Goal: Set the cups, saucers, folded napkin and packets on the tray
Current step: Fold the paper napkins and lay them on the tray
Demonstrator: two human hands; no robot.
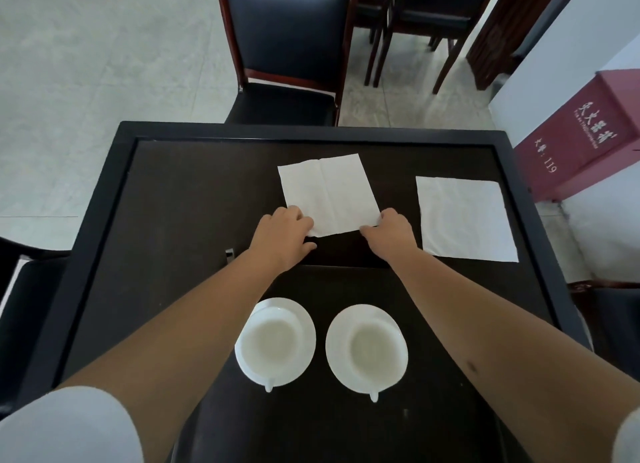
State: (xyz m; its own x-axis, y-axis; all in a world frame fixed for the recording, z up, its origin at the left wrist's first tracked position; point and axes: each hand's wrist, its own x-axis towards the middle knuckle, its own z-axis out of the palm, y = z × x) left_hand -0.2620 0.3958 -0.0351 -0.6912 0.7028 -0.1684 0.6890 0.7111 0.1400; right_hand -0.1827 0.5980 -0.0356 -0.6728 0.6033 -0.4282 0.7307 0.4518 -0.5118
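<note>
Two white cups on white saucers stand side by side on a dark tray (433, 410) near me: the left cup (273, 339) on its saucer (304, 327), the right cup (375, 348) on its saucer (334, 345). Beyond the tray a white napkin (329, 192) lies flat on the dark table, creased down the middle. My left hand (282, 235) pinches its near left corner. My right hand (389, 230) pinches its near right corner. A second white napkin (464, 216) lies unfolded to the right. No packets are visible.
The dark table (166, 220) has a raised black rim (298, 130). A black chair (287, 47) stands behind its far edge, more chairs (415, 22) further back. A red box (585, 133) with white lettering stands at the right. Another chair (20, 289) is at the left.
</note>
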